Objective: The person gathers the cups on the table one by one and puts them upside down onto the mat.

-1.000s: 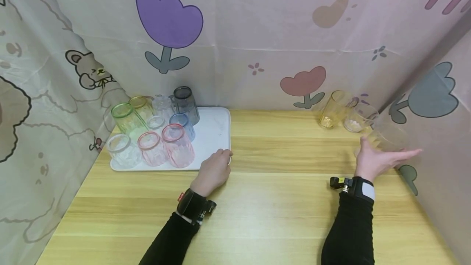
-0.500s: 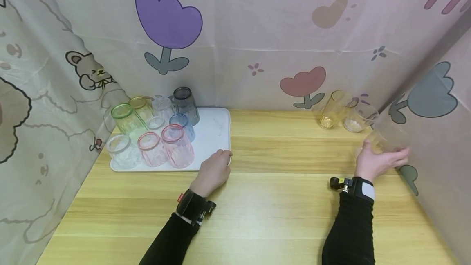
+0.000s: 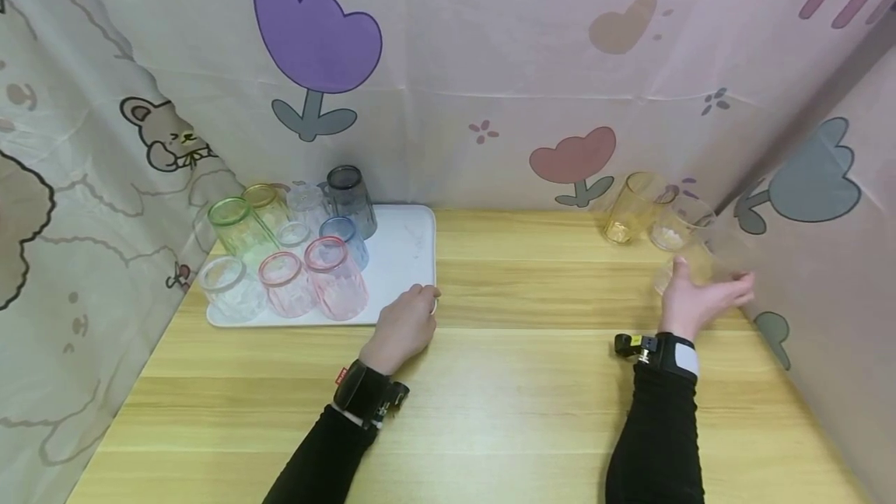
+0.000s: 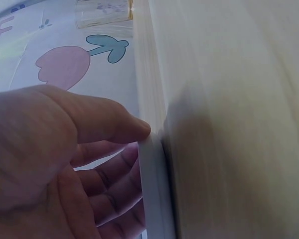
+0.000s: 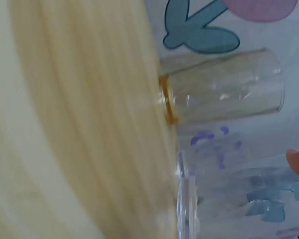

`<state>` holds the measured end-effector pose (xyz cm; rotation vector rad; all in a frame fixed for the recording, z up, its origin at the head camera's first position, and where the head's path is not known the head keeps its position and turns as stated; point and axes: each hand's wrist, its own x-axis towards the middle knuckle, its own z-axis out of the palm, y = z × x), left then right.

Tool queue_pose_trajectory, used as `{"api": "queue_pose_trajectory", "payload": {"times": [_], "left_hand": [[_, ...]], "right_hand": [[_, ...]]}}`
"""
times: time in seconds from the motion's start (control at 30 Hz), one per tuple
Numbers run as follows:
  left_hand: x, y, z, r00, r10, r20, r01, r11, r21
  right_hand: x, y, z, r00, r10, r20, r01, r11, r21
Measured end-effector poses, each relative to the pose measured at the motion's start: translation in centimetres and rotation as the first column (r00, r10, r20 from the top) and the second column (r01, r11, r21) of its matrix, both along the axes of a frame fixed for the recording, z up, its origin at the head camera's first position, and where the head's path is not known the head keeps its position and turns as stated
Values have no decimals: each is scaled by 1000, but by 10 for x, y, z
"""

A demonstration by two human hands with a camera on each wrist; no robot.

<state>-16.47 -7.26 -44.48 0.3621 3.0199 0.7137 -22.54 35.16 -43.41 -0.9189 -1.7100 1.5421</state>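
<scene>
My left hand [image 3: 404,327] pinches the front right corner of a white tray [image 3: 402,247]. In the left wrist view the thumb lies on the tray's edge [image 4: 155,194], with the fingers on its other side. Upside-down or upright, several coloured glasses fill the tray's left part, among them a green glass [image 3: 241,232] and a pink glass [image 3: 337,280]. At the right, my right hand [image 3: 694,300] grips a clear drinking glass [image 3: 721,255], thumb on the near left side and fingers round the right. That glass [image 5: 229,199] fills the lower right of the right wrist view.
Behind the right hand stand a yellow-tinted glass [image 3: 630,212] and a short clear glass [image 3: 680,225], close together by the back curtain [image 3: 448,115]. Patterned curtain also hangs on both sides. Bare wooden table [image 3: 518,379] lies between the arms.
My right hand has closed its fingers round the clear glass and drawn it a little to the left. The left hand keeps its hold on the tray corner.
</scene>
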Motion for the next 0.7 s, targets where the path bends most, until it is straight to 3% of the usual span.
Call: {"api": "queue_pose_trajectory", "payload": {"times": [0.17, 0.33, 0.7], "left_hand": [[1, -1, 1, 1000, -8, -8, 8, 1000, -10], [1, -1, 1, 1000, -8, -18, 7, 1000, -13], [0, -2, 0, 1000, -2, -12, 2, 1000, -4]], "right_hand": [[-2, -16, 14, 993, 43, -110, -62, 983, -175], [-6, -32, 24, 962, 75, -263, -172, 913, -370], [-12, -66, 33, 908, 151, -392, -346, 799, -493]]}}
